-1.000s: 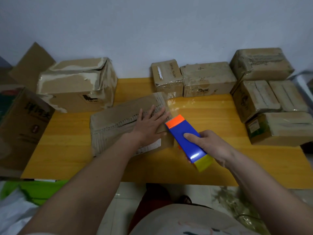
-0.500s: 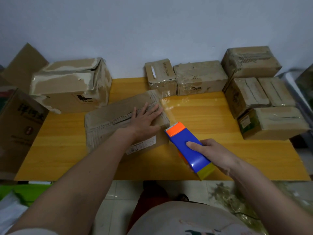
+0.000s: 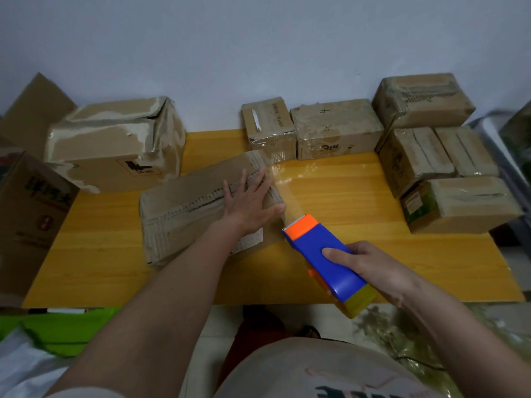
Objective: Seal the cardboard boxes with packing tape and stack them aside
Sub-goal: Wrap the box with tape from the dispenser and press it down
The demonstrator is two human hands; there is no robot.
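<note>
A flat, worn cardboard box (image 3: 184, 208) lies in the middle of the yellow wooden table (image 3: 344, 196). My left hand (image 3: 250, 205) presses flat on its right end, fingers spread. My right hand (image 3: 370, 268) grips a blue tape dispenser (image 3: 324, 254) with an orange head and a yellow rear, just right of the box. A strip of clear tape (image 3: 287, 191) stretches from the dispenser's head up to the box's right edge.
A large dented box (image 3: 115, 142) stands at the back left. Two small boxes (image 3: 313, 130) sit against the wall, and several taped boxes (image 3: 439, 156) are piled at the right. An open carton (image 3: 28, 214) leans at the left edge. Green material (image 3: 66, 328) lies below the table's front edge.
My right hand has drawn the dispenser back toward me and away from the box, pulling out a longer strip of tape. My left hand stays pressed on the box.
</note>
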